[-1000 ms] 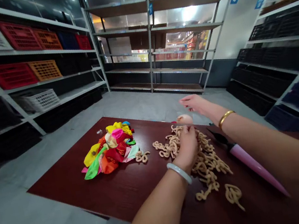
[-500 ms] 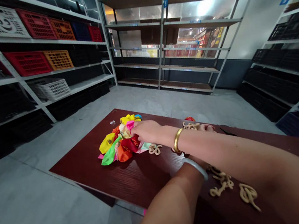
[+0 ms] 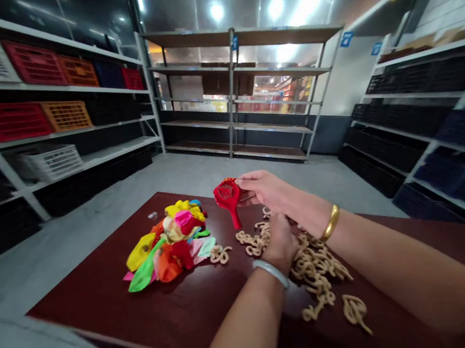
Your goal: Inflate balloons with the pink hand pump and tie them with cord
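Observation:
In my right hand [image 3: 257, 187], which wears a gold bangle, a flat red balloon [image 3: 226, 196] with dark printing is pinched by its round end. Its neck hangs down above the table. My left hand [image 3: 282, 238], with a pale bangle, is curled low over a pile of tan twisted cords [image 3: 316, 267]; its fingertips are hidden, so what it grips is unclear. To the left lies a heap of limp balloons in several colours, among them a yellow balloon [image 3: 140, 250], a green balloon [image 3: 145, 270] and an orange balloon [image 3: 167, 264].
Both piles lie on a dark red-brown table [image 3: 117, 314]. One small tan cord [image 3: 221, 254] rests beside the balloon heap, and another loose cord [image 3: 356, 311] lies nearer me. Shelves with crates [image 3: 9, 120] stand left, and a metal rack [image 3: 229, 102] is behind.
My right hand has come away from the balloon heap, moving right with the red balloon. My left hand, hidden behind the right forearm before, now shows over the cords. The view has shifted.

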Available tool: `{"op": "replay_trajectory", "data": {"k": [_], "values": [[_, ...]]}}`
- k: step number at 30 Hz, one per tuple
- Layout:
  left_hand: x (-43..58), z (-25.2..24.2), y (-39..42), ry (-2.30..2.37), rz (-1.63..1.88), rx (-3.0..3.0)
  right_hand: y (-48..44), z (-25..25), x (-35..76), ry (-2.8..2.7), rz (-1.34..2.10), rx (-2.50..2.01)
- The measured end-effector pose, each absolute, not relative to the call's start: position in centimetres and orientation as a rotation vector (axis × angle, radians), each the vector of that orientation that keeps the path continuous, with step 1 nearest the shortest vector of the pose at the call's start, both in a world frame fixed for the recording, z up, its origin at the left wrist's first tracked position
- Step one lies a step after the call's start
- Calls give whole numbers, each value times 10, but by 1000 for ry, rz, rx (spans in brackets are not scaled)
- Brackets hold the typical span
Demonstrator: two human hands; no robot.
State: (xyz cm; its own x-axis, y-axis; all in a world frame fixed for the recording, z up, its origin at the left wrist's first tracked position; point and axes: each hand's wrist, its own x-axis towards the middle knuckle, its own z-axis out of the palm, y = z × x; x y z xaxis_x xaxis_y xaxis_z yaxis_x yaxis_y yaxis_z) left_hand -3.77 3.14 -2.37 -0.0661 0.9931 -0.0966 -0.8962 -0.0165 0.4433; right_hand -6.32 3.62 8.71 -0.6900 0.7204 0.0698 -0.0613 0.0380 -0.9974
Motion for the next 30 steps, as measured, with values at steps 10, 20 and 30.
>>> {"op": "replay_trajectory", "data": {"k": [10,20,30], "values": [[-63,1,22,438,1362,658,64,83,71,-1593,1428,-816],[-30,-2,0,533,1012,875,74,51,123,-1569,1274,-961],[-59,7,18,398,1337,495,45,19,192,-2204,294,-1777]]}}
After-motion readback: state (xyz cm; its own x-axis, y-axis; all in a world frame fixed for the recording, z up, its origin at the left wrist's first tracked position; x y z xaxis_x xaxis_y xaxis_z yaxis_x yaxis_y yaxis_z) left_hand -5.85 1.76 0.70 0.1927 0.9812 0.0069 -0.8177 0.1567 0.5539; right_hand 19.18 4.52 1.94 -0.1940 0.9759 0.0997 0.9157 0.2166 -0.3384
